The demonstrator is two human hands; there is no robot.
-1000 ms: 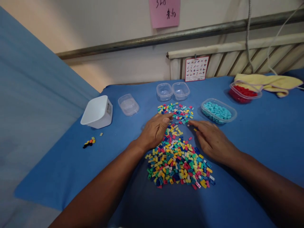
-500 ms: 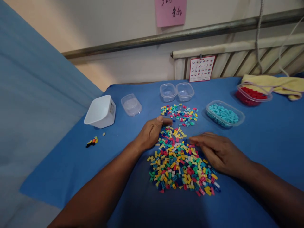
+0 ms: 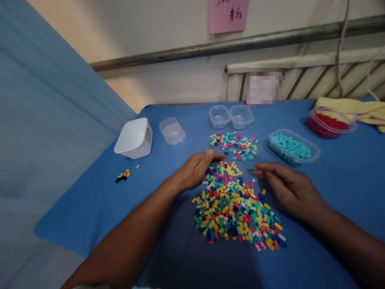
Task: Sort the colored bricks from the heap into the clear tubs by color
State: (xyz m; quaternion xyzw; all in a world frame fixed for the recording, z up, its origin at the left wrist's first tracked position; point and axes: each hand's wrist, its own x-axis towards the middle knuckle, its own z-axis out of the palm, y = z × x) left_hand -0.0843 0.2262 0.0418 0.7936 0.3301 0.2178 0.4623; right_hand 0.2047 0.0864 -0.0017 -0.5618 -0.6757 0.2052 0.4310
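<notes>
A large loose pile of small multicoloured toy building bricks lies on the blue cloth before me. My left hand rests at the pile's upper left edge, fingers stretched out and thumb raised, holding nothing I can see. To the right of the pile is my right hand, fingers loosely extended and slightly bent, the thumb beneath them. No brick shows in it, though its palm side is hidden. Beyond my hands, a smaller spread of mixed bricks lies apart from the main pile.
Light-blue bricks fill a clear tub; red pieces fill another tub beside a yellow cloth. Two joined-looking clear tubs stand at the back. Left are a clear lid-like container, a white bin and a few bricks.
My right hand has drawn right, off the pile's edge, uncovering a few bricks there. My left hand stays at the pile. The whole view has shifted slightly.
</notes>
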